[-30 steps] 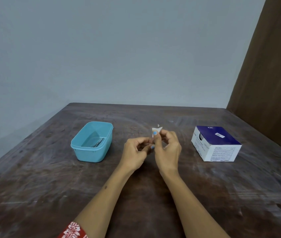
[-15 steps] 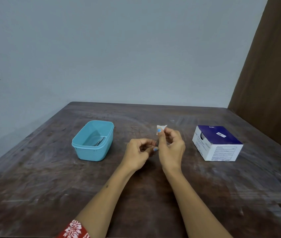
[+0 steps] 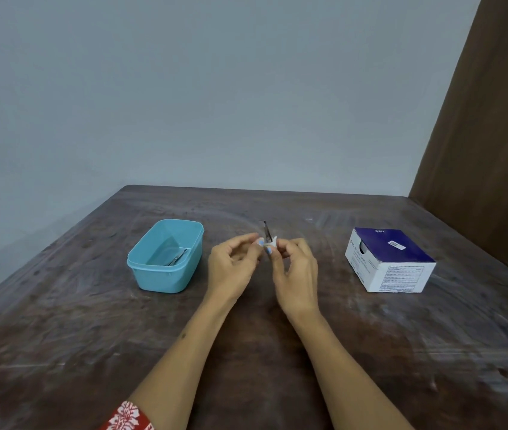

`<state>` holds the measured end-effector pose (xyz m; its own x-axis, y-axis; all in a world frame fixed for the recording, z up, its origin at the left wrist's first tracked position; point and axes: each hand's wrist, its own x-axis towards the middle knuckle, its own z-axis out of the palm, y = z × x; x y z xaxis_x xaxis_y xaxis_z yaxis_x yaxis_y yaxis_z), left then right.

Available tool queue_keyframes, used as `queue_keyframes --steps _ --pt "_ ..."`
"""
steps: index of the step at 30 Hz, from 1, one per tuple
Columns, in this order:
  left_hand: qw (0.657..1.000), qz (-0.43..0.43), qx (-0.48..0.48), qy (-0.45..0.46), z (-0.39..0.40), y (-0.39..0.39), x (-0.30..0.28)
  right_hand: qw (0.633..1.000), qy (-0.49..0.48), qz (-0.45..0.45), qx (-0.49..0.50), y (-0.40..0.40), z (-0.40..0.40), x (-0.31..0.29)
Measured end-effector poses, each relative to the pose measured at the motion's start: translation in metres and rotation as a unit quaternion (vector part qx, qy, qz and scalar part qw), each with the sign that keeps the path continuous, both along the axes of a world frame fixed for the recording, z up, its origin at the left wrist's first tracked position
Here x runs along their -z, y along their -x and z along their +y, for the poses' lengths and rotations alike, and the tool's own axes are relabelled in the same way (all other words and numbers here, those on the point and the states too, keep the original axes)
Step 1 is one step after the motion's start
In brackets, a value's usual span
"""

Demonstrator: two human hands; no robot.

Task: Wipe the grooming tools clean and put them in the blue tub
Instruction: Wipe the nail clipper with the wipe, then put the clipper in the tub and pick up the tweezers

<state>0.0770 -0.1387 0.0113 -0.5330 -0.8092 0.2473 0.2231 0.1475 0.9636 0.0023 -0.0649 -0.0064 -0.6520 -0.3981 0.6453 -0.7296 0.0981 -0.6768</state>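
A plain room, probably domestic; its exact kind cannot be told. A worn, scuffed dark wooden table [image 3: 277, 367] stands in a corner against a bare pale grey-blue painted wall [image 3: 215, 88], with a brown wooden panel [image 3: 495, 135] at far right. On the table: a blue plastic tub [image 3: 156, 274] at left and a white-and-navy printed carton [image 3: 392, 268] at right.

Bare table [image 3: 246, 352] between blue tub [image 3: 165, 274] and box [image 3: 392, 262].
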Motion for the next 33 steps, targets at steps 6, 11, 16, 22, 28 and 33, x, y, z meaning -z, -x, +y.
queue_keyframes --steps 6,11,16,22,28,33 --pt "0.995 0.064 -0.051 0.054 0.004 -0.005 -0.010 0.994 -0.088 0.068 0.011 0.001 0.000 0.003" --pt "0.994 0.076 -0.060 0.055 0.002 -0.007 -0.010 0.985 -0.142 0.092 0.018 -0.003 0.002 -0.001" --pt "0.995 0.078 -0.060 0.028 0.003 -0.006 -0.012 0.985 -0.148 0.084 0.024 -0.001 0.004 -0.001" --pt "0.995 0.025 -0.048 0.080 0.007 -0.006 -0.011 0.987 -0.139 0.074 0.031 -0.001 0.003 0.000" --pt "0.989 0.029 -0.084 0.119 0.007 -0.006 -0.014 0.984 -0.164 0.063 0.031 -0.001 0.004 0.000" --pt "0.982 0.074 -0.127 0.118 -0.001 -0.022 -0.051 0.976 -0.207 0.044 0.055 0.007 0.005 0.002"
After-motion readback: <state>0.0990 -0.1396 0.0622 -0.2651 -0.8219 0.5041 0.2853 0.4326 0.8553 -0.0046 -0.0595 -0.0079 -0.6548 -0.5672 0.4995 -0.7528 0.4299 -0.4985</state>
